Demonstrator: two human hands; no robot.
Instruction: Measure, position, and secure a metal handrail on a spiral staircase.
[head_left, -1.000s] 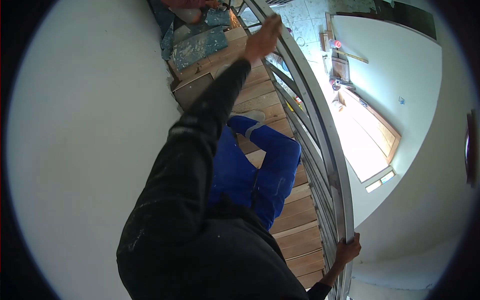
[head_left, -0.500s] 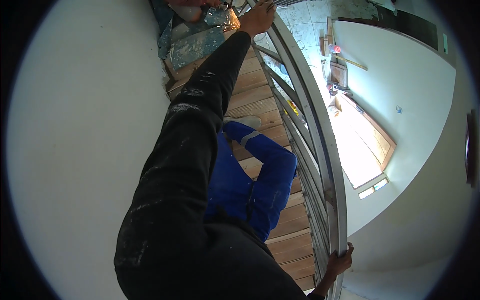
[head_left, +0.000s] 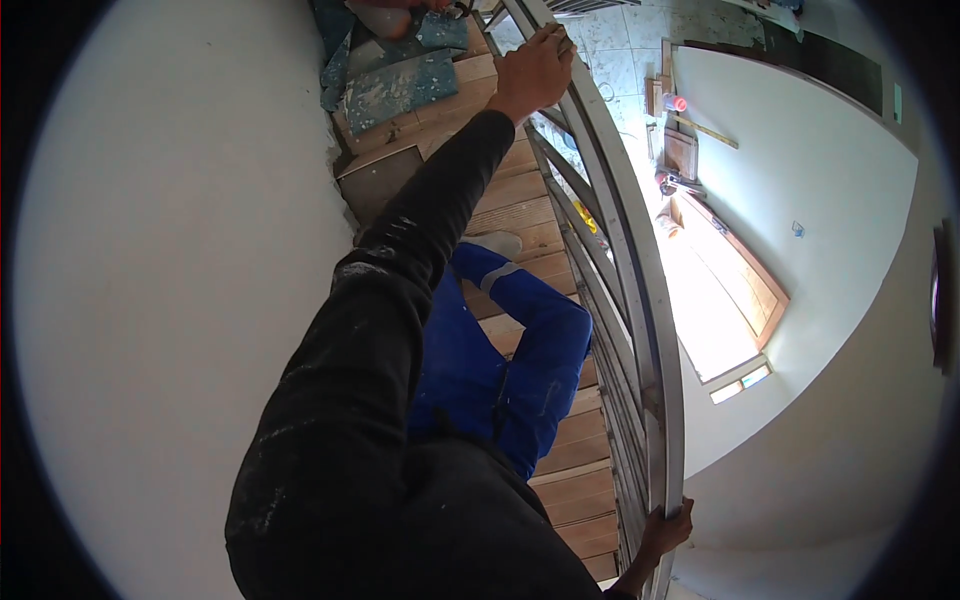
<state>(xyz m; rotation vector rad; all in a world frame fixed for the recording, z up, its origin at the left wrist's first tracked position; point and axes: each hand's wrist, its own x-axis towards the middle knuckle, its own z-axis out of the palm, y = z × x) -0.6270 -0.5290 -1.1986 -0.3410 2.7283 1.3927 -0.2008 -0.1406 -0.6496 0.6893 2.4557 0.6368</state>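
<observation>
A curved grey metal stair railing [head_left: 640, 270] runs from the top of the view down to the lower right. Stretched far forward, my left hand [head_left: 537, 72] is closed round the rail near its upper end. My right hand [head_left: 670, 528] grips the same rail lower down, at the bottom right, its fingers wrapped over the outer side. Slanting metal bars [head_left: 572, 172] fill the space under the rail. My legs in blue trousers [head_left: 540, 320] are on the wooden stairs [head_left: 578, 440] beside it.
At the top, part of a person [head_left: 385, 18] shows by paint-spotted blue-grey sheets [head_left: 400, 92] on the upper steps. A white wall [head_left: 170, 280] stands on the left. Beyond the railing lie a tiled floor far below, wooden pieces [head_left: 680, 150] and a bright doorway [head_left: 710, 280].
My left hand has come closer along the rail. The rail and my right hand appear slightly further left. An orange glow near the sheets is gone.
</observation>
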